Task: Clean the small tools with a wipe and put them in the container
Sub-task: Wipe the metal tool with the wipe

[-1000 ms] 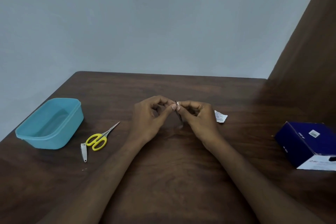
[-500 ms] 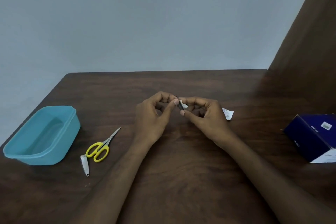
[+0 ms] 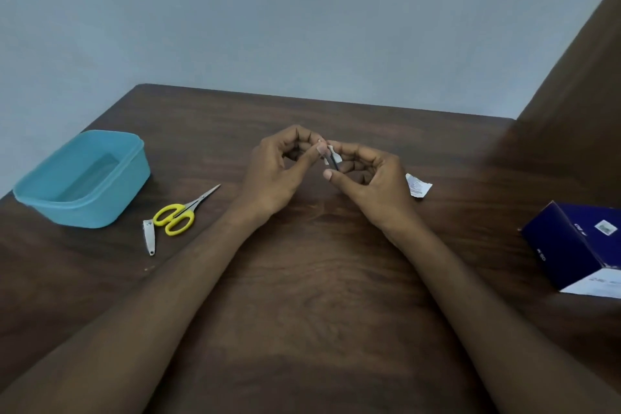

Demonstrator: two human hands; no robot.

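Above the middle of the table, my left hand point(image 3: 279, 171) pinches the top end of a thin dark metal tool point(image 3: 332, 161), maybe tweezers. My right hand point(image 3: 364, 180) pinches a small white wipe point(image 3: 336, 155) folded around that tool. Most of the tool is hidden by fingers and wipe. Yellow-handled scissors point(image 3: 179, 213) lie on the table at the left, with a silver nail clipper point(image 3: 149, 236) beside them. The blue plastic container point(image 3: 82, 178) stands farther left, with nothing visible in it.
A torn white wipe wrapper point(image 3: 417, 185) lies just right of my right hand. A dark blue cardboard box point(image 3: 576, 247) sits at the right edge. The brown wooden table point(image 3: 309, 279) meets a brown panel point(image 3: 578, 104) on the right and a pale wall behind.
My fingertips have parted a little, so the wipe and the dark tool now show between them. The view shifted slightly; scissors, clipper and container have not moved.
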